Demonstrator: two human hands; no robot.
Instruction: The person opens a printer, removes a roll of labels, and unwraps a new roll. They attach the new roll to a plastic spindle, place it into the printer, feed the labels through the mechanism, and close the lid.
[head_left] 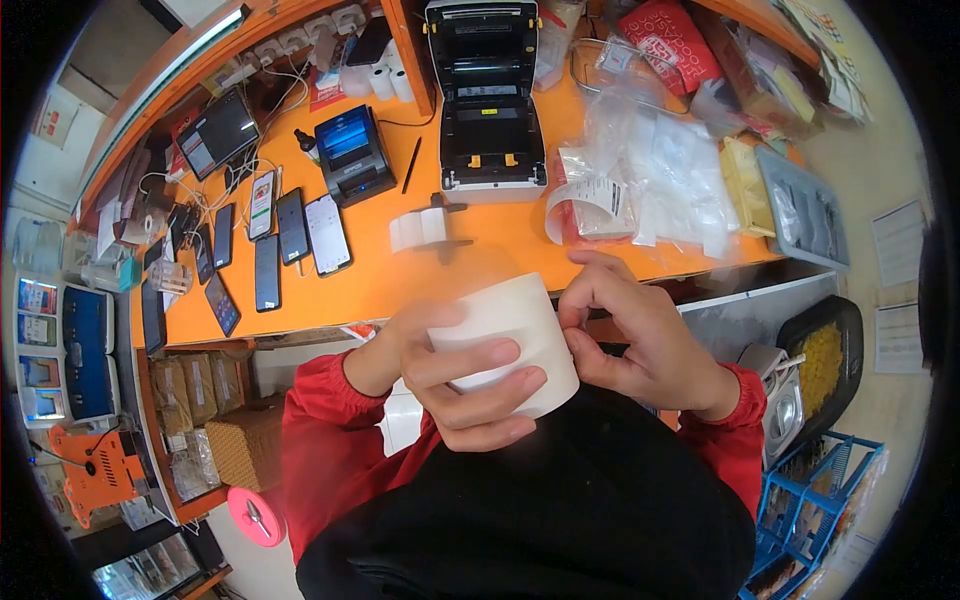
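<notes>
Below the label printer (492, 130), my left hand (455, 370) has a motion-blurred thumb. The white paper roll (515, 345) conceals its own core; contact between its edge and my right hand (635, 345) is indeterminate. Left of the printer, smartphone (328, 235) text is too small to read.

Even, fairly bright light falls across the orange wooden tabletop (400, 290), with soft shadows. Glare whitens the crinkled clear plastic bags (680, 170) at far right, and blue-white reflections shine on the black square printer (350, 150) at far left. The fisheye view bends straight edges toward black, unlit corners; the left hand (465, 390) shows motion blur near the wrist.
</notes>
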